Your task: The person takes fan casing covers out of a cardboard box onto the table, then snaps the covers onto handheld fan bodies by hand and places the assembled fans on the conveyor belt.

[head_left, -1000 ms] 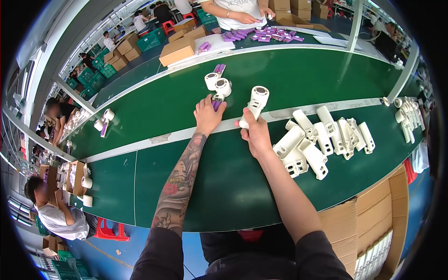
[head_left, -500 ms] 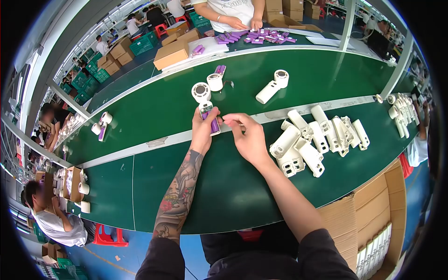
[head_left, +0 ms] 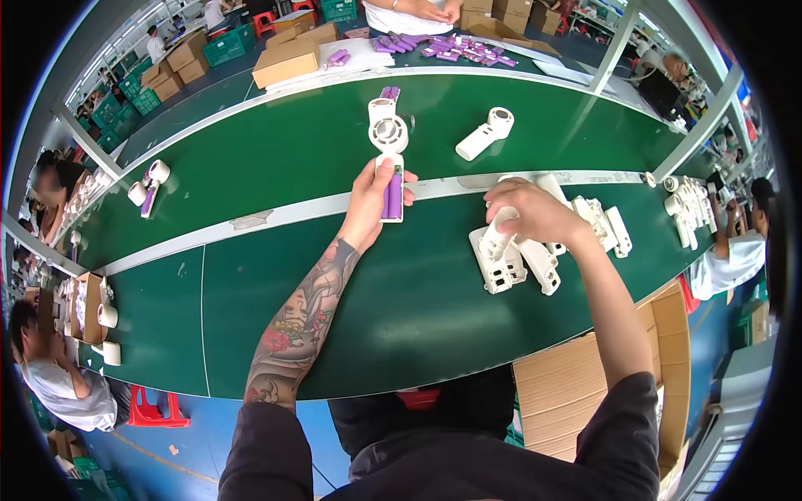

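My left hand (head_left: 364, 199) is closed around the handle of a white handheld fan (head_left: 388, 134), its round head pointing away from me. The handle lies open, and purple battery cells (head_left: 393, 194) show inside. Over a pile of white handle shells (head_left: 541, 265), my right hand (head_left: 539, 213) has its fingers closed on one white handle shell (head_left: 499, 235), which is tilted. Part of that shell and the pile behind is hidden by the hand. Just beyond the held fan is another white fan part with purple cells (head_left: 389, 93).
A white fan (head_left: 484, 135) lies on the green belt (head_left: 284, 142), and another fan unit (head_left: 150, 185) lies at left. Across the belt a person's hands (head_left: 439, 12) are near several purple cells (head_left: 451, 48). A cardboard box (head_left: 560, 392) stands at lower right.
My right hand has moved right from beside the fan to the shell pile and closed on a shell. My left hand still holds the fan; the view has shifted somewhat.
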`<state>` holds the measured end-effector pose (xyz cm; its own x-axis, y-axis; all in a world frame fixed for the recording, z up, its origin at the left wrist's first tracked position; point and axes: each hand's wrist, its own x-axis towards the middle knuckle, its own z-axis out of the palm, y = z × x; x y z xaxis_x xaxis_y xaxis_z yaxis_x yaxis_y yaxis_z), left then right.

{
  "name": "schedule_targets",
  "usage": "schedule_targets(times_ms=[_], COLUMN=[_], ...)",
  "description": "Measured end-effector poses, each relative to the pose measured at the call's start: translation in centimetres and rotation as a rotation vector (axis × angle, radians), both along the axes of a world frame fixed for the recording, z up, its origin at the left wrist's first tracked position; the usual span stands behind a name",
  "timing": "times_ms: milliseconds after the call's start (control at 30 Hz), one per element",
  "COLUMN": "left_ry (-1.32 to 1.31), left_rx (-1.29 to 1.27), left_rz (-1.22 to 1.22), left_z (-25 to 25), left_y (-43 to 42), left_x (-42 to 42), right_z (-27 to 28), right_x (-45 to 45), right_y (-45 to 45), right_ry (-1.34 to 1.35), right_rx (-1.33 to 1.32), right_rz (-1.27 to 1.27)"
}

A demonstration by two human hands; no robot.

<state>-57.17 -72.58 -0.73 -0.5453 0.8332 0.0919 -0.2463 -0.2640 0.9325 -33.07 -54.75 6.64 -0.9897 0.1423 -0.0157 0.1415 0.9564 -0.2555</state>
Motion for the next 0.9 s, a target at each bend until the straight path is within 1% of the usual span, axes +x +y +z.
schedule_targets(times_ms=[133, 167, 300, 333, 367, 400, 467, 667, 800, 833, 900], left_ry=[-0.255, -0.261, -0.352, -0.35, -0.293, -0.237, -0.127, -0.093, -0.391, -0.392, -0.395], left_rx=[0.126, 0.132, 0.161, 0.165, 0.14, 0.114, 0.06, 0.088, 0.209, 0.212, 0.249], left_rz=[-0.109, -0.1, -0.066, -0.066, -0.057, -0.047, -0.023, 0.012, -0.021, -0.018, -0.049], left_z=[-0.1, -0.1, 0.1, 0.2, 0.1, -0.1, -0.6, -0.8, 0.0, -0.2, -0.8], left_y=[0.0, 0.0, 0.4, 0.5, 0.5, 0.5, 0.4, 0.4, 0.1, 0.1, 0.4], left_x=[0.2, 0.2, 0.6, 0.5, 0.4, 0.2, 0.0, -0.1, 0.0, -0.2, -0.6], right_z=[2.4, 2.5, 2.1, 1.5, 0.7, 0.2, -0.7, -2.1, -4.1, -4.2, -4.6], right_x=[-0.5, -1.0, -3.4, -4.2, -5.1, -6.0, -7.4, -9.8, -10.7, -10.8, -11.1], right_y=[-0.7, -0.8, -2.4, -3.2, -4.1, -4.6, -5.7, -8.2, -8.9, -9.3, -10.3], right_ry=[0.0, -0.008, 0.395, 0.467, 0.539, 0.539, 0.67, 0.726, 0.79, 0.787, 0.749], right_rx=[-0.255, -0.25, -1.11, -1.241, -1.374, -1.375, -1.936, -2.029, -1.243, -1.241, -0.741], right_rz=[-0.106, -0.098, -0.419, -0.428, -0.435, -0.432, -0.42, -0.376, -0.443, -0.441, -0.428])
